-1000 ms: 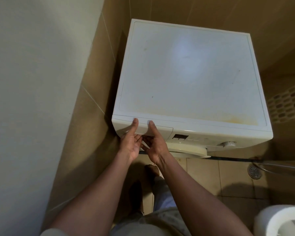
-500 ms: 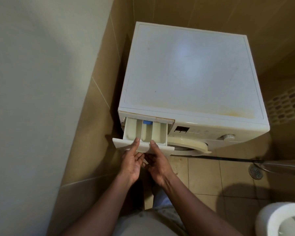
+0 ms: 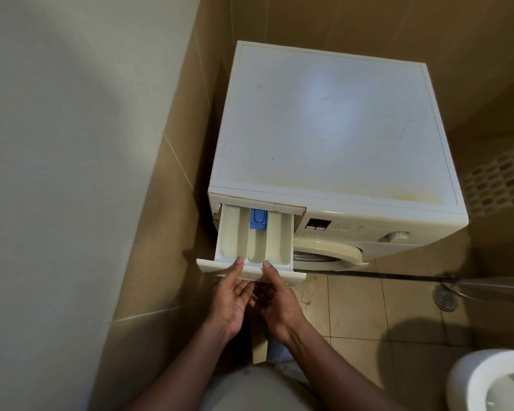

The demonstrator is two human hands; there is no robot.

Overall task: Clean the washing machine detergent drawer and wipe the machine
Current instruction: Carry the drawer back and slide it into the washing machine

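A white front-loading washing machine [image 3: 333, 123] stands in a tiled corner, its top stained yellow near the front edge. Its detergent drawer [image 3: 232, 235] is pulled far out at the upper left of the front. The drawer shows three cream compartments and a blue insert [image 3: 258, 218] at the back of the middle one. My left hand [image 3: 230, 298] and my right hand [image 3: 275, 298] both grip the drawer's front panel, thumbs on its top edge and fingers underneath.
A pale wall [image 3: 72, 173] is close on the left. The machine's round door [image 3: 330, 252] and dial [image 3: 393, 236] face the tiled floor. A floor drain [image 3: 444, 298] and a hose lie at right. A white toilet [image 3: 493, 381] sits at the lower right.
The drawer was shut a second ago. Both hands have pulled it out toward me, farther now than half a second ago.
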